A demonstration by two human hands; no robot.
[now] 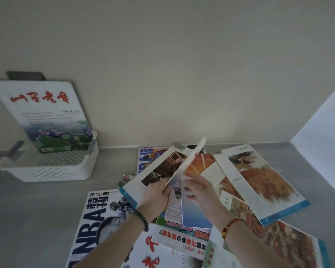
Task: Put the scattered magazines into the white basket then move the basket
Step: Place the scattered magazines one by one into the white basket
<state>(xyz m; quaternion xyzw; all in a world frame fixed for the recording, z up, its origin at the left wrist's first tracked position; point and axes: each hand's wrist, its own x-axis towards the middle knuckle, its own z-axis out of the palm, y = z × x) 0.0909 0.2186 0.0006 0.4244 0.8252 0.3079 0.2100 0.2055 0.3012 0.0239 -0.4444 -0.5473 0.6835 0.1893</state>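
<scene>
Head view: magazines point(93, 219) beside white basket point(52, 171)

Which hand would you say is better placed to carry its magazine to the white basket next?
Left. The left hand grips the brown-cover magazine and is nearer the white basket, which stands to the left by the wall. The right hand, holding the blue-backed magazine, would have to reach across.

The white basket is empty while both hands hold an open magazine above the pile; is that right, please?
No: the head view shows the basket holding one white-covered magazine, standing tilted. The left hand and right hand do hold an open magazine above the pile.
</scene>
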